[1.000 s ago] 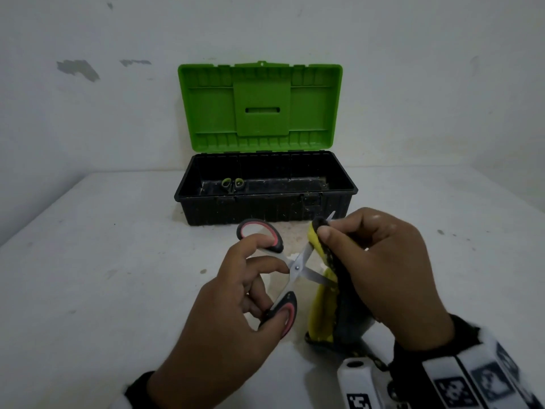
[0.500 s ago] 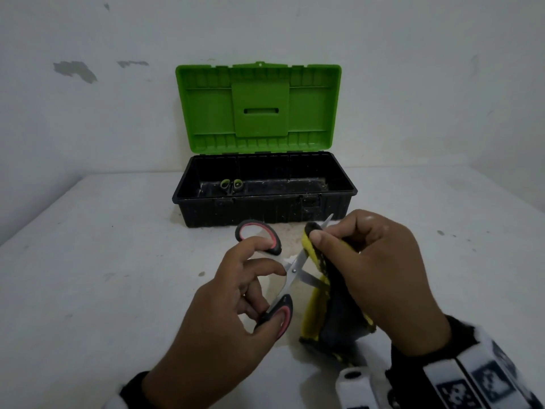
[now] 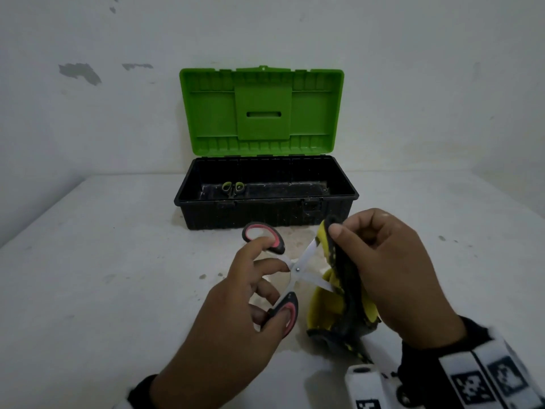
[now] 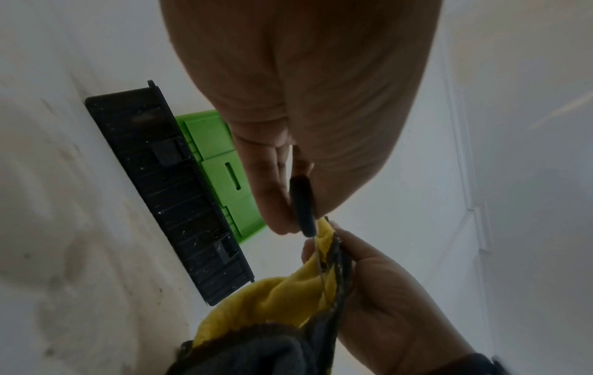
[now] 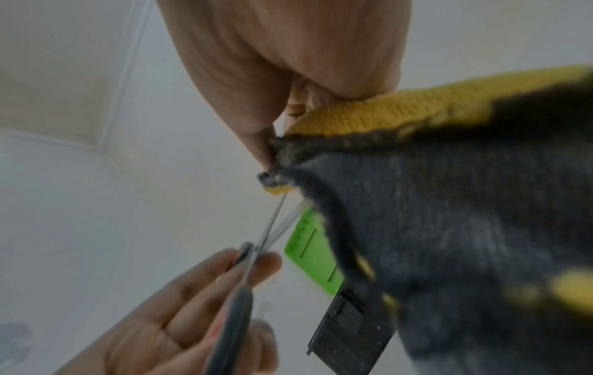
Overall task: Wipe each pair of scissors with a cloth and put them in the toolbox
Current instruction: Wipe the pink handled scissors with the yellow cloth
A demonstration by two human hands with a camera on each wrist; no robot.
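Observation:
My left hand (image 3: 259, 278) holds a pair of scissors (image 3: 298, 268) with black and pink handles, blades spread wide, above the table in front of the toolbox. My right hand (image 3: 368, 261) pinches a yellow and dark grey cloth (image 3: 339, 293) folded over the upper blade near its tip. In the right wrist view the cloth (image 5: 449, 203) covers the blade tips (image 5: 276, 218). The black toolbox (image 3: 265, 211) stands with its green lid (image 3: 261, 113) up. A second pair of scissors with green handles (image 3: 233, 187) lies inside at the left.
The white table (image 3: 103, 276) meets a white wall just behind the toolbox. A white wrist camera (image 3: 365, 388) shows at the bottom right.
My right hand has slid the cloth further out along the upper blade, now hiding its tip. The left hand keeps its hold on the spread scissors.

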